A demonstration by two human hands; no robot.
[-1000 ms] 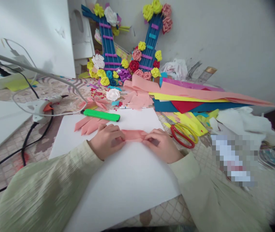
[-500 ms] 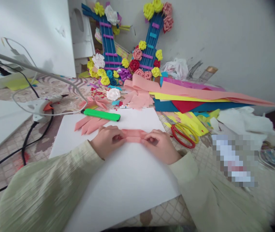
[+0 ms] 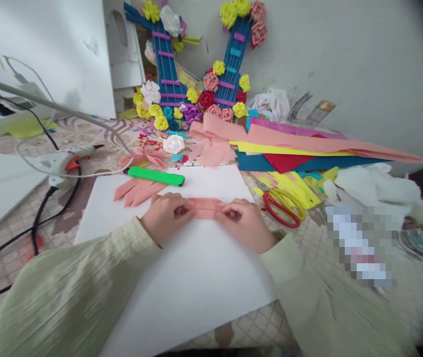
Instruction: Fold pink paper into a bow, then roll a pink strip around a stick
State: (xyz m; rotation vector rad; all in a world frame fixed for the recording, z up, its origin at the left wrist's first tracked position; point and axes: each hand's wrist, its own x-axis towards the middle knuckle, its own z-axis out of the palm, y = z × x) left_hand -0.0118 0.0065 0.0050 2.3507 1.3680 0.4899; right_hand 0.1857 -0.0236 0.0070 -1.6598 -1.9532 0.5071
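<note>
A small piece of folded pink crepe paper [image 3: 206, 208] lies across the middle of a white board [image 3: 192, 277], with crease lines running along it. At its left end my left hand [image 3: 168, 215] pinches it between thumb and fingers. My right hand [image 3: 246, 223] grips the right end the same way. Beyond my left hand, several cut pink paper strips [image 3: 137, 192] rest on the board, partly under a green utility knife [image 3: 156, 176]. Scissors with red and yellow handles [image 3: 283, 206] lie to the right of my right hand.
Two blue paper guitars [image 3: 229, 69] with paper flowers lean against the wall. Coloured crepe sheets [image 3: 308, 144] are stacked behind the board. On the left sit a glue gun [image 3: 60, 166], cables and a power strip [image 3: 6, 116]. White crumpled plastic [image 3: 378, 186] lies at right.
Both hands keep hold of the pink paper in nearly the same place. The right fingertips have shifted very slightly along its end.
</note>
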